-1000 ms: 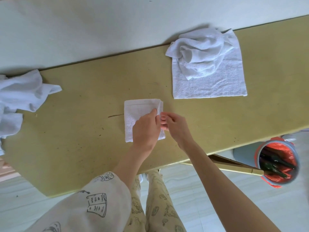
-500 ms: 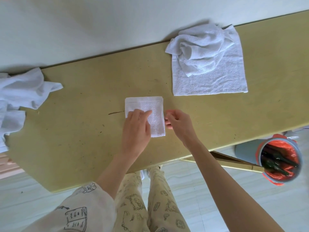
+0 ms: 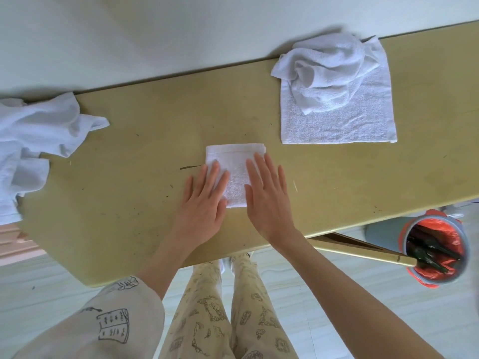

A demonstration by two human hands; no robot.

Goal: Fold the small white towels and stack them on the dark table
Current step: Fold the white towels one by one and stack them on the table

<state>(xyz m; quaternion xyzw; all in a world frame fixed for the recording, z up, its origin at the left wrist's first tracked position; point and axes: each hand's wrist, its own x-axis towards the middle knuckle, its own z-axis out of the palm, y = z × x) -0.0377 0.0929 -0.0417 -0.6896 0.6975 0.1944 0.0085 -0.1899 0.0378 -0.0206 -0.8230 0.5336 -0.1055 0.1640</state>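
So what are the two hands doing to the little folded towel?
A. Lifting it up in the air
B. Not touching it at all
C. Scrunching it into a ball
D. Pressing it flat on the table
D: the left hand and the right hand both lie with straight fingers on the folded towel, which sits flat on the table.
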